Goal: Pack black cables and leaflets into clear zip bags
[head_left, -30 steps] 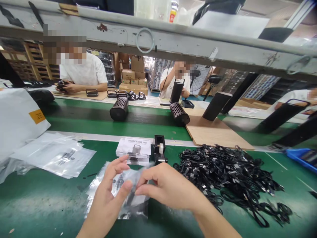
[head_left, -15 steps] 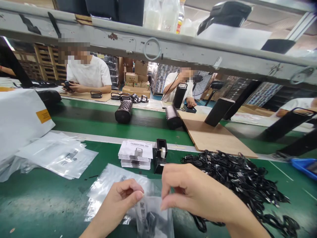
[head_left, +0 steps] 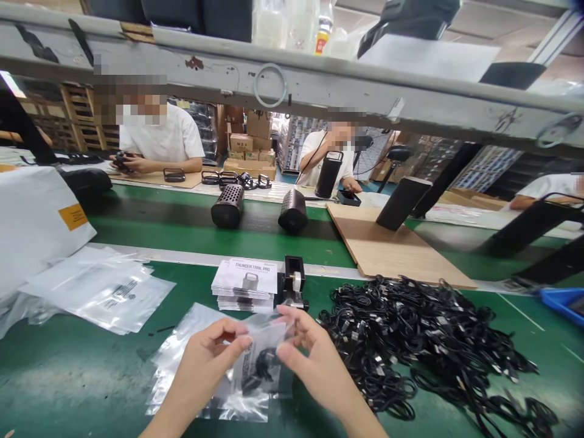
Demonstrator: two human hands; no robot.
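A clear plastic bag (head_left: 259, 367) hangs between my hands at the front of the bench. Inside it shows a black coiled cable, partly blurred by the plastic. My left hand (head_left: 206, 359) pinches the bag's upper left side between thumb and fingers. At the upper right side, my right hand (head_left: 314, 356) grips the film near the opening, thumb and fingers on it. Beneath and behind the held bag lies a stack of flat clear bags (head_left: 176, 359). Just beyond stand a pile of printed leaflets (head_left: 246, 283) and a black tape dispenser (head_left: 293, 280).
A heap of black cables (head_left: 392, 340) spreads to the right. More clear bags (head_left: 109, 286) and a white sack (head_left: 36, 225) lie left. Black speakers (head_left: 228, 207) ride the green belt (head_left: 146, 213). Overhead runs a shelf beam (head_left: 219, 73). Co-workers (head_left: 159, 137) sit opposite.
My right hand has moved down and left onto the bag's edge. The bag has come up a little. On the belt, the second speaker has shifted left, away from the wooden board.
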